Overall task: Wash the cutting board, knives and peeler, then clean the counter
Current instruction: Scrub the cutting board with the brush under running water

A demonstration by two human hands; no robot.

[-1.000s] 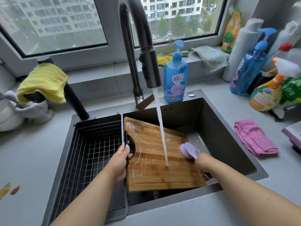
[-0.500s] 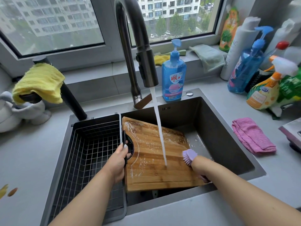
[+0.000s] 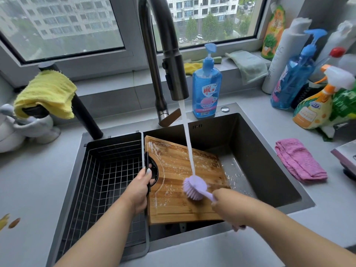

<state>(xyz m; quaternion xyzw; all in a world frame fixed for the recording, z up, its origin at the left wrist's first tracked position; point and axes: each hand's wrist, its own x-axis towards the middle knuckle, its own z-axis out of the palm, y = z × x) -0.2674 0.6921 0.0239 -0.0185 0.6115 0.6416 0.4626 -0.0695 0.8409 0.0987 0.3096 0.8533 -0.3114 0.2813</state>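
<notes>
A wet, soapy wooden cutting board lies tilted in the dark sink, its left edge against the wire drain basket. My left hand grips the board's left edge at its black handle cut-out. My right hand holds the handle of a lilac dish brush, whose head presses on the board's middle right. Water from the tall dark faucet runs straight down onto the brush head. No knives or peeler are in view.
A blue dish soap bottle stands behind the sink. Spray and detergent bottles crowd the right back corner. A pink cloth lies on the right counter, a yellow cloth hangs at left. Peel scraps lie on the left counter.
My right hand has moved the brush from the board's right edge leftward, under the water stream. My left hand keeps its hold on the board's edge.
</notes>
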